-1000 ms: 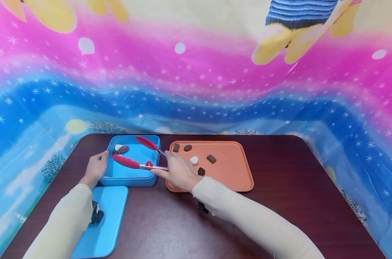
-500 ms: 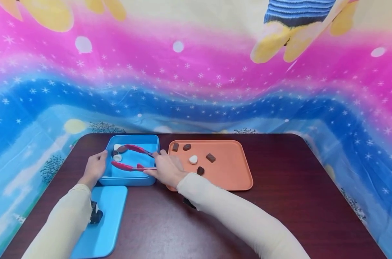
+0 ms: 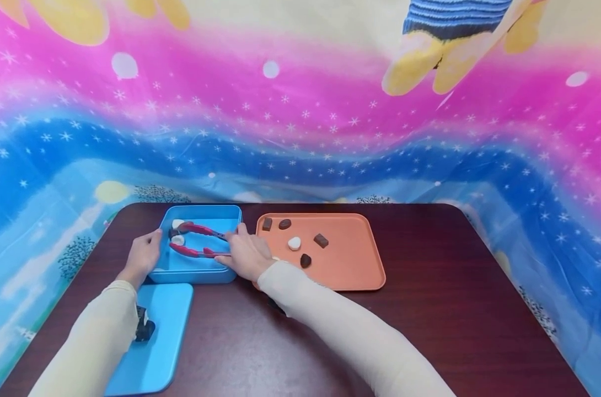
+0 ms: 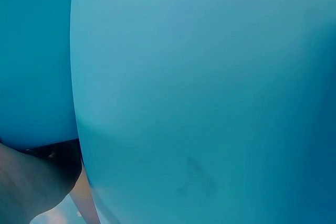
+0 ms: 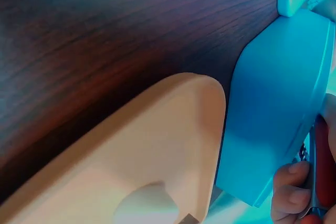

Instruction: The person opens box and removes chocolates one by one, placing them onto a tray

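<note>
My right hand (image 3: 251,255) holds a pair of red-tipped tongs (image 3: 196,253) by the handles, reaching into the blue box (image 3: 193,278). The tongs' arms stand spread. Between and behind their tips lie a round white candy (image 3: 178,240), another white piece (image 3: 177,224) and dark chocolates (image 3: 173,234), partly covered by the upper arm. In the right wrist view, curled fingers (image 5: 289,195) wrap the tongs' red handle (image 5: 323,166) beside the box. My left hand (image 3: 143,255) grips the box's left wall at the rim; in the left wrist view only a shaded part (image 4: 31,182) of it shows.
Right of the box, an orange tray (image 3: 352,264) bears several brown chocolates (image 3: 321,240) and a white candy (image 3: 294,243); another white piece (image 5: 147,208) shows near its corner in the right wrist view. A blue lid (image 3: 166,342) lies below the left forearm on the dark table (image 3: 429,331).
My right hand has moved left with the tongs, which have lowered into the box and drawn somewhat closer together. A white candy now shows near their tips. The left hand keeps its place.
</note>
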Demonstrator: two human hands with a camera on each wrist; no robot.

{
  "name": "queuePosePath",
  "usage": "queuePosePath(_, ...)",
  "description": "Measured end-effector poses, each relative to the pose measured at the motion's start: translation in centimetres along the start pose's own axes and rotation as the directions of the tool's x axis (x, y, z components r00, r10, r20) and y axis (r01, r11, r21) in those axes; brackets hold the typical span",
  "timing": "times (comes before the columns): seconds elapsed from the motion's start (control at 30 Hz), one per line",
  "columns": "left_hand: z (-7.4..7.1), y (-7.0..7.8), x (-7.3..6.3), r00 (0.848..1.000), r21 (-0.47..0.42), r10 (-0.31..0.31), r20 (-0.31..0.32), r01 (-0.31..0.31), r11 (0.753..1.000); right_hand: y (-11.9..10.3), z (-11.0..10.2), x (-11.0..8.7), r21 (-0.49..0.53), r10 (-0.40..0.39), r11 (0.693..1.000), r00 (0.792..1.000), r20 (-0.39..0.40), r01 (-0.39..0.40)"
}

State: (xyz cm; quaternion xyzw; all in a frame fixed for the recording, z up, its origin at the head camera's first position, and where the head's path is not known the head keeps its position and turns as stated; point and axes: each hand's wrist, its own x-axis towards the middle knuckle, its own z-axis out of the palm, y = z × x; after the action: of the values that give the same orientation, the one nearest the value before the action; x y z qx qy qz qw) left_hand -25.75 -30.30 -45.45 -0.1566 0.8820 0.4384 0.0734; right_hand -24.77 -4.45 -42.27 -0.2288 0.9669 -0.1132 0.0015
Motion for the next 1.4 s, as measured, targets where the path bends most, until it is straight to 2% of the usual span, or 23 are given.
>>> queuePosePath(0.23,0.0,0.1,0.2,1.000,-0.014,-0.009,0.004,0.009,1.000,-0.7,0.2,0.6,-0.093,0.002,0.996,1.000,0.018,0.000)
queuePosePath(0.47,0.0,0.1,0.2,1.000,-0.012,-0.006,0.002,0.006,1.000,-1.1,0.2,0.8,-0.127,0.004,0.992,1.000,0.013,-0.002)
queuePosePath(0.9,0.1,0.0,0.1,1.000,-0.011,-0.004,0.007,0.004,1.000,-1.0,0.3,0.6,-0.037,0.009,0.999,1.000,0.021,-0.009)
queuePosePath(1.2,0.0,-0.1,0.0,1.000,-0.018,0.003,0.000,-0.003,1.000,-1.8,0.6,0.3,-0.035,0.070,0.997,0.997,-0.017,-0.071)
queuePosePath(1.4,-0.1,0.0,-0.1,1.000,-0.011,0.019,0.002,-0.019,1.000,-1.7,0.4,-0.4,0.065,0.115,0.991,0.993,-0.026,-0.113)
